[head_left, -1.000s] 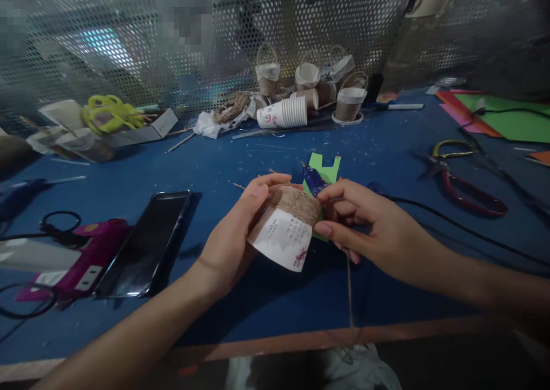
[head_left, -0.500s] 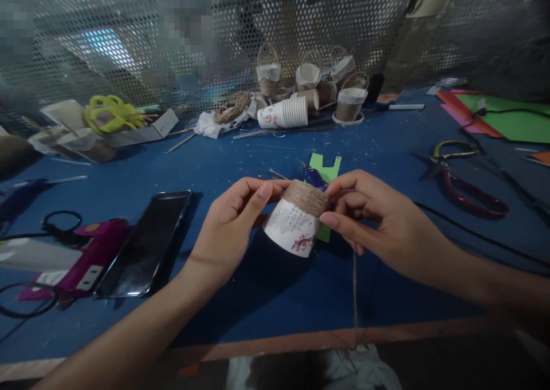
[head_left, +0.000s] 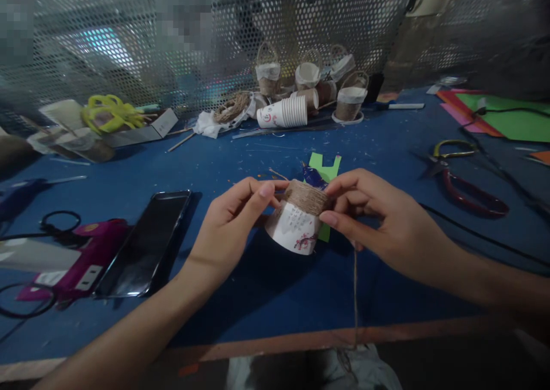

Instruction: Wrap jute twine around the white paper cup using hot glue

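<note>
Between my hands a white paper cup (head_left: 292, 228) with small writing and pink blossoms is held tilted, its narrower end up. Brown twine (head_left: 306, 197) winds in close turns around that upper part. My left hand (head_left: 234, 221) pinches the cup's left side with thumb and fingers. On the opposite side my right hand (head_left: 372, 209) grips it, thumb in front; the other fingers are partly hidden. A loose strand of twine (head_left: 355, 298) hangs from below my right hand past the table's edge. Behind the cup are a blue glue gun (head_left: 314, 177) and a green paper piece (head_left: 333, 171).
A phone (head_left: 144, 244) and a magenta power strip (head_left: 97, 252) lie left. Red-and-yellow-handled pliers (head_left: 470, 192) and a black cable are at right. Stacked paper cups (head_left: 283, 112), a twine-wrapped basket (head_left: 349, 105) and coloured paper (head_left: 507, 115) stand or lie toward the back.
The cup has turned slightly between my hands, its wide lower end shifting a little to the right. Both hands stay nearly in place.
</note>
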Available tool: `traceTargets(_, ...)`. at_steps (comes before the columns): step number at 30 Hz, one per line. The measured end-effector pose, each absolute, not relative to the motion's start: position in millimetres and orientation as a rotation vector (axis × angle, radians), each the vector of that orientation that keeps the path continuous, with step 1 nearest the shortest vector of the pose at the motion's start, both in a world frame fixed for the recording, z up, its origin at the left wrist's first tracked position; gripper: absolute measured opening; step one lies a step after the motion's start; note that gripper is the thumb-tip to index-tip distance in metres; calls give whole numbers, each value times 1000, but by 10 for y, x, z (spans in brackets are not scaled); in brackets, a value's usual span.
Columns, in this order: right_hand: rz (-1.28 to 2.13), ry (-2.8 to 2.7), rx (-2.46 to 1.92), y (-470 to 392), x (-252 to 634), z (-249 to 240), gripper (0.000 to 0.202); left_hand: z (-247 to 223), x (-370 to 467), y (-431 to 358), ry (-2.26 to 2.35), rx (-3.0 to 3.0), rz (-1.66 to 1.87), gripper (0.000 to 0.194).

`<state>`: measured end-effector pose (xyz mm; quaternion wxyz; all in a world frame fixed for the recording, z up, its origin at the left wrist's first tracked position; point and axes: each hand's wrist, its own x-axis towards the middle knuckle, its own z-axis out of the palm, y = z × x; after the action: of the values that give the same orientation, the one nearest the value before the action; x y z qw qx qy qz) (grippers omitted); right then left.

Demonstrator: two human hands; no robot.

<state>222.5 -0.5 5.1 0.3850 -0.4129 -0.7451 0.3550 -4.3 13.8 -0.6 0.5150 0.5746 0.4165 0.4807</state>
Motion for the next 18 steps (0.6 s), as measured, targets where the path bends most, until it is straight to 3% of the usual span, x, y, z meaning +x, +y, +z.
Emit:
traceTargets(2, 873, -1901, -1048, -4, 2223, 47, 17, -14, -41, 118, 936, 1456, 1119, 11)
traceTargets(5, 833, -1919, -1039, -1, 2224, 33, 17, -44, -31, 84, 878, 1636, 977, 56)
traceTargets(7, 823, -1943, -1024, -2, 2228, 20, 16, -68, -22, 61, 903, 1810, 872, 72)
traceTargets(12, 873, -2024, -925, -28, 2247, -10, 24, -84, -14, 12, 957, 2087, 853, 66)
traceTargets(18, 925, -2075, -810, -53, 2257, -28, 38, -32, 0, -5, 1046, 1912, 905, 61)
